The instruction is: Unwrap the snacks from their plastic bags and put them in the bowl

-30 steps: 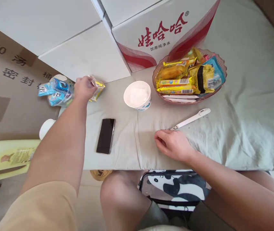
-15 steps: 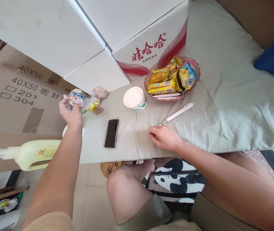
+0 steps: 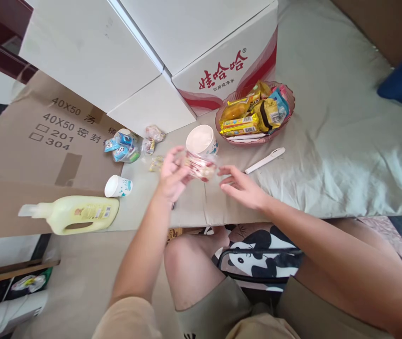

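My left hand (image 3: pixel 175 174) is closed on a clear-wrapped snack packet (image 3: pixel 201 167) with red and pale pieces, a little blurred. It is held just in front of a white paper bowl (image 3: pixel 201 140), hiding part of its side. To the packet's right, my right hand (image 3: pixel 240 186) is open, fingers apart and pointing at the packet without gripping it. Beyond that hand lies a white utility knife (image 3: pixel 265 160) on the cloth. A pink glass bowl (image 3: pixel 290 117) holds several yellow-wrapped snacks (image 3: pixel 239 126). The phone is almost wholly hidden behind my left wrist.
Left on the cloth-covered surface are a blue snack packet (image 3: pixel 123 145), small wrapped snacks (image 3: pixel 154 133) and a paper cup (image 3: pixel 118 186) on its side. A yellow detergent bottle (image 3: pixel 77 214) lies by the front edge. White boxes (image 3: pixel 229 66) and a cardboard box (image 3: pixel 69 141) stand behind.
My left hand has moved right from the snacks on the left, carrying the packet to the front of the bowl. My right hand has opened and turned toward it. The view has shifted slightly left.
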`<action>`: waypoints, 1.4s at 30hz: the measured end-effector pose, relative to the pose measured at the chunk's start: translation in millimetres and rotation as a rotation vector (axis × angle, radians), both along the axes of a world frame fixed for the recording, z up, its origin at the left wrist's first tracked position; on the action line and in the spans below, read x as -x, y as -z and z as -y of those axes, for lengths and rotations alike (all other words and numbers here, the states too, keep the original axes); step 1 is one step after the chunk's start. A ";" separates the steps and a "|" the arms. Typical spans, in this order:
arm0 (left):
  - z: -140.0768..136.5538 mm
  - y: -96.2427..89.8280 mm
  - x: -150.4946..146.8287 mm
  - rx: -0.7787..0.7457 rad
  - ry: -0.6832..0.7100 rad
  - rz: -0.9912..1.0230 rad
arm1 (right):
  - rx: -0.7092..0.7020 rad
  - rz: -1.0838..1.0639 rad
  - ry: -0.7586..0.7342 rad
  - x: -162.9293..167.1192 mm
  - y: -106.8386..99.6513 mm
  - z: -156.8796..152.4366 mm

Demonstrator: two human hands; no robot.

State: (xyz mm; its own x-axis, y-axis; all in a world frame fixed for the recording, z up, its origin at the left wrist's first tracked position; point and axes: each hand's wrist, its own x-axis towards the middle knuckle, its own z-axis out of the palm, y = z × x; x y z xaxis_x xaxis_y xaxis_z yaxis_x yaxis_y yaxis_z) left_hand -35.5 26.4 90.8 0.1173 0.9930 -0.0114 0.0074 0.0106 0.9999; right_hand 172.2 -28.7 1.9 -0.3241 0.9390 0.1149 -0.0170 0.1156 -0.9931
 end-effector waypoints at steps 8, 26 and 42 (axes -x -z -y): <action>30.0 90.9 -75.7 0.013 -0.125 0.243 | -0.211 0.231 0.483 -14.6 10.3 1.6; 22.5 87.6 -11.0 0.315 -0.066 0.222 | -0.308 1.084 0.465 -66.7 10.7 -11.0; 32.5 91.0 0.4 0.014 0.079 -0.202 | -0.360 0.751 0.163 -23.2 -1.1 6.5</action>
State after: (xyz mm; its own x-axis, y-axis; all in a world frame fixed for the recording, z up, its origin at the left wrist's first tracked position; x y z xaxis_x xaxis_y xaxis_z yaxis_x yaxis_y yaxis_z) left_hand -35.9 -6.2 -0.3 0.1890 0.9804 -0.0560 0.2089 0.0156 0.9778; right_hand 195.4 -35.2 3.0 -0.2975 0.9281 0.2238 0.6768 0.3703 -0.6362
